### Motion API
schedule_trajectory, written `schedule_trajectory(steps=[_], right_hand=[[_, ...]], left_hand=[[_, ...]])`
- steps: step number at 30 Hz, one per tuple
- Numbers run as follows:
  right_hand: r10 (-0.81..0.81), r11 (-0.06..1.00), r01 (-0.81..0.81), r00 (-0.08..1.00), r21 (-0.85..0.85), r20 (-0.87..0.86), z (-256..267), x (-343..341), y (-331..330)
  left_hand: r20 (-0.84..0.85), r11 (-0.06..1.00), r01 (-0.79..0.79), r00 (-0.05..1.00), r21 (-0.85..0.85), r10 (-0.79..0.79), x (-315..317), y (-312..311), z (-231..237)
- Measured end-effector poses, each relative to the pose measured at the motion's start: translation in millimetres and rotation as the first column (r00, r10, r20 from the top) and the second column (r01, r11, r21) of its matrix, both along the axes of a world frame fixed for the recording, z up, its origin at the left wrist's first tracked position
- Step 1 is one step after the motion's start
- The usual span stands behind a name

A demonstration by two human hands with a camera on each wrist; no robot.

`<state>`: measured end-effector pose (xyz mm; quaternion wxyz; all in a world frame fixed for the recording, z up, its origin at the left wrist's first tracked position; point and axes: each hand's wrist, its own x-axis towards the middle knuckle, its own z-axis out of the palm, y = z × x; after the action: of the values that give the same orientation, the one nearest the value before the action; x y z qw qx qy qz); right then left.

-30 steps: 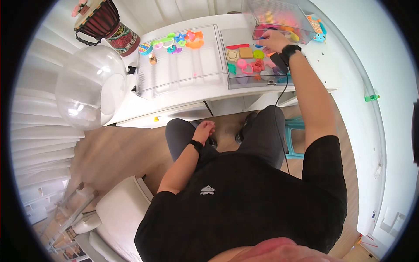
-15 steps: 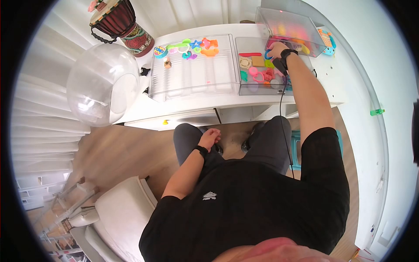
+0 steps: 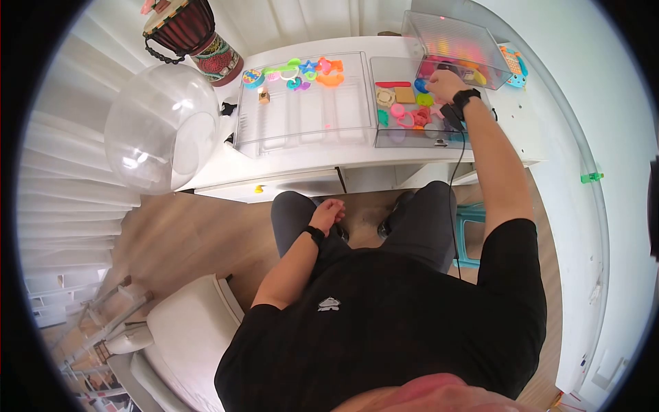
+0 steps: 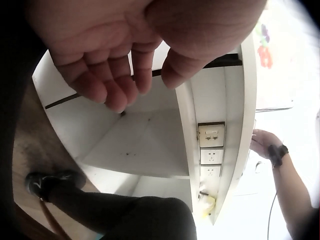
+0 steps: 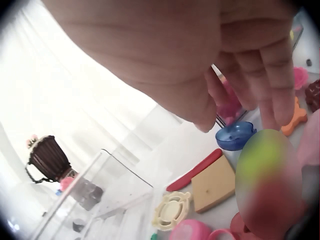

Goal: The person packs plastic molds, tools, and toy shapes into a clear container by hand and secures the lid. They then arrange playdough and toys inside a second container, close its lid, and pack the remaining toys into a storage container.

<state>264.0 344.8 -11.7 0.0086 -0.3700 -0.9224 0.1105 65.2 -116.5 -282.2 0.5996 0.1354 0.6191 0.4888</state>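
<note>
The right hand reached over the counter, thumb and fingers apart, beside a blue bowl, though contact was hard to judge; the left hand hung loosely curled

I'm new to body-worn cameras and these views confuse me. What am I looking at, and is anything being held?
There is no robot: a person works with two bare hands. The round, wide picture comes from a head camera looking down; the other two come from cameras on each wrist.

On the white table are two clear trays. The left tray carries small colourful pieces; the right tray holds more, including a red stick, a tan square and a blue dish.

The right hand is over the right tray, close to the blue dish, with nothing visibly held. The left hand is empty, near the lap.
</note>
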Motion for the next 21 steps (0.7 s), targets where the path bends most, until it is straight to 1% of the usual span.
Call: schedule_trajectory(steps=[1, 2, 4, 5, 7, 9, 10, 11, 12, 13, 14, 15, 16, 17, 18, 20, 21], right_hand=[[-0.280, 0.899, 0.231, 0.957, -0.371, -0.082, 27, 5, -27], [-0.278, 0.899, 0.230, 0.957, -0.372, -0.079, 32, 12, -37], [-0.338, 0.868, 0.200, 0.908, -0.454, -0.247, 39, 29, -50], [-0.333, 0.870, 0.196, 0.911, -0.452, -0.244, 41, 39, -57], [-0.377, 0.830, 0.067, 0.799, -0.554, -0.468, 45, 56, -76], [-0.409, 0.794, -0.031, 0.711, -0.607, -0.572, 63, 68, -114], [-0.409, 0.789, -0.087, 0.664, -0.608, -0.626, 61, 77, -127], [-0.412, 0.782, -0.142, 0.613, -0.606, -0.674, 57, 87, -138], [-0.406, 0.779, -0.151, 0.617, -0.608, -0.674, 54, 96, -152], [-0.407, 0.761, -0.235, 0.553, -0.605, -0.727, 50, 104, -165], [-0.414, 0.739, -0.316, 0.483, -0.595, -0.771, 45, 112, -178], [-0.413, 0.734, -0.323, 0.485, -0.597, -0.771, 37, 118, -190], [-0.408, 0.693, -0.399, 0.470, -0.600, -0.783, 25, 124, -201], [-0.406, 0.646, -0.471, 0.453, -0.600, -0.794, 12, 127, -211], [-0.408, 0.641, -0.477, 0.452, -0.602, -0.793, -2, 128, -218], [-0.512, 0.537, -0.387, 0.556, -0.749, -0.655, -34, 126, -233], [-0.514, 0.533, -0.390, 0.555, -0.750, -0.654, -54, 126, -238]], left_hand=[[0.001, 1.000, -0.002, 1.000, 0.000, 0.002, 0, 1, -1], [-0.012, 1.000, 0.021, 1.000, -0.011, -0.021, 0, 1, -3], [-0.020, 0.999, 0.039, 0.999, -0.020, -0.039, 2, 3, -4], [-0.039, 0.999, 0.049, 0.998, 0.008, -0.048, 2, 3, -2], [-0.061, 0.998, 0.049, 0.997, 0.039, -0.046, 3, 7, 8], [-0.075, 0.993, 0.044, 0.997, 0.111, -0.036, 3, 9, 33], [-0.075, 0.993, 0.032, 0.997, 0.110, -0.024, 1, 11, 50], [-0.102, 0.983, 0.055, 0.994, 0.176, -0.037, -2, 13, 70], [-0.132, 0.967, 0.080, 0.990, 0.241, -0.049, -5, 15, 91], [-0.133, 0.968, 0.070, 0.990, 0.239, -0.039, -9, 17, 115], [-0.147, 0.944, 0.093, 0.988, 0.315, -0.049, -15, 18, 141], [-0.162, 0.913, 0.118, 0.985, 0.390, -0.058, -20, 19, 167], [-0.164, 0.916, 0.112, 0.985, 0.385, -0.052, -25, 20, 192], [-0.216, 0.888, 0.106, 0.976, 0.447, -0.008, -30, 20, 216], [-0.265, 0.855, 0.106, 0.964, 0.507, 0.037, -36, 22, 238], [-0.402, 0.829, 0.102, 0.902, 0.550, 0.156, -54, 27, 272], [-0.452, 0.799, 0.103, 0.863, 0.593, 0.224, -66, 34, 284]])
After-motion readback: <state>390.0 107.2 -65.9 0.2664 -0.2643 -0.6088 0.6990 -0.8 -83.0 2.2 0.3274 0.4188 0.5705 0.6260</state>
